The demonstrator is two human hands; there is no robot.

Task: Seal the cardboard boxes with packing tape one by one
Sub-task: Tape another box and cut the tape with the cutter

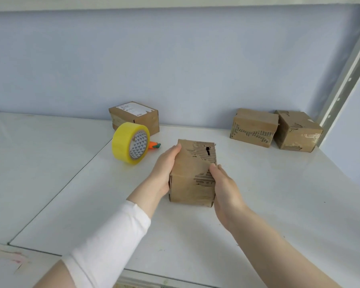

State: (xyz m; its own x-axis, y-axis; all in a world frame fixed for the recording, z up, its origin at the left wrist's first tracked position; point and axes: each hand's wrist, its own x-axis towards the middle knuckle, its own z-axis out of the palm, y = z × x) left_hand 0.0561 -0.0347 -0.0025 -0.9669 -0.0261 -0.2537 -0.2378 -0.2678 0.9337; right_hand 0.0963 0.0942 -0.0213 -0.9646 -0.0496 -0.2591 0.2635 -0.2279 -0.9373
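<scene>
Head cam check. The box point(192, 173) sits mid-frame on the desk point(279, 194), held between both hands. Left hand point(164, 169) lies along its left wall, fingers point(176, 148) together, tips hooked over the far top corner. Right hand point(227, 188) clamps the right wall with the thumb on the top face; I can't see its other fingers, they're behind the box. No tape on this one that I can make out. The top skin is torn down to the corrugation, with a dark slot near the far end.

Tape roll point(130, 145) stands on edge left of centre, apart from the box, with an orange cutter point(154, 145) just behind it. More boxes at the back: one point(133, 117) behind the roll, two point(254, 126) point(297, 130) side by side at the right.

Risks as I read them:
- Tape may bond badly on the ripped fluting and peel.
- The roll is on edge, so a bump could send it rolling.
- Releasing both hands to fetch tape may let the flaps spring.
- A one-handed pull could drag the light box.
</scene>
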